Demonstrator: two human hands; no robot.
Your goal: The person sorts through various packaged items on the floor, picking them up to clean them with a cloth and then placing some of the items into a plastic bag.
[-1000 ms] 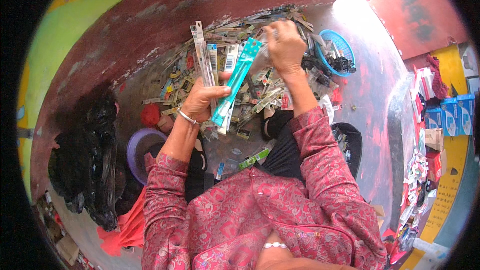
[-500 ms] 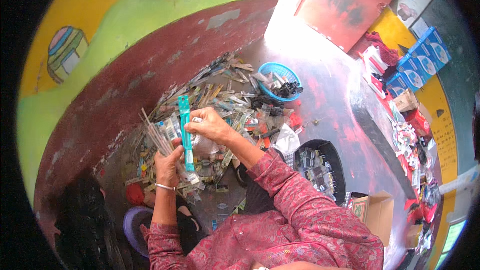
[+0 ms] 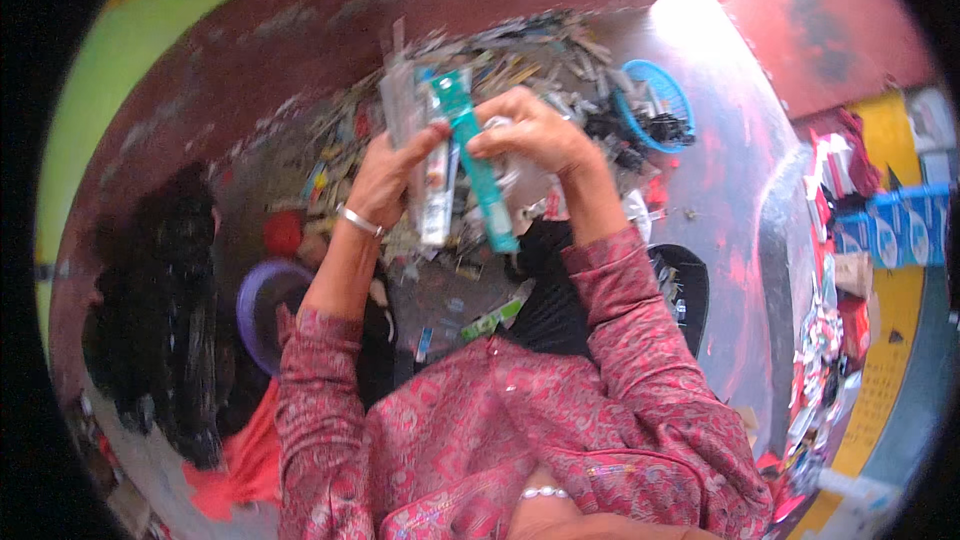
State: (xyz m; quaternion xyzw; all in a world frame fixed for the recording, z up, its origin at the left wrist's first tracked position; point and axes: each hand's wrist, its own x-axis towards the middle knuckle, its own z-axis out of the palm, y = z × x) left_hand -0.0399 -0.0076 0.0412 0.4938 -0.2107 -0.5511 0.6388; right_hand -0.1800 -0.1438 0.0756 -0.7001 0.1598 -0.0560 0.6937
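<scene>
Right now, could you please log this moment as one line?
left hand: holds flat packets | right hand: grips teal packet | below: scrap pile

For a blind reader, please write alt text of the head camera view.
Both hands hold a bundle of long flat packets above a scrap pile: the left hand grips clear ones, the right hand pinches a teal packet. A blue basket lies to the right.

Teal packet [image 3: 478, 165] glossy plastic; bangle [image 3: 358, 221] shiny metal; blue basket [image 3: 655, 105] plastic.
</scene>
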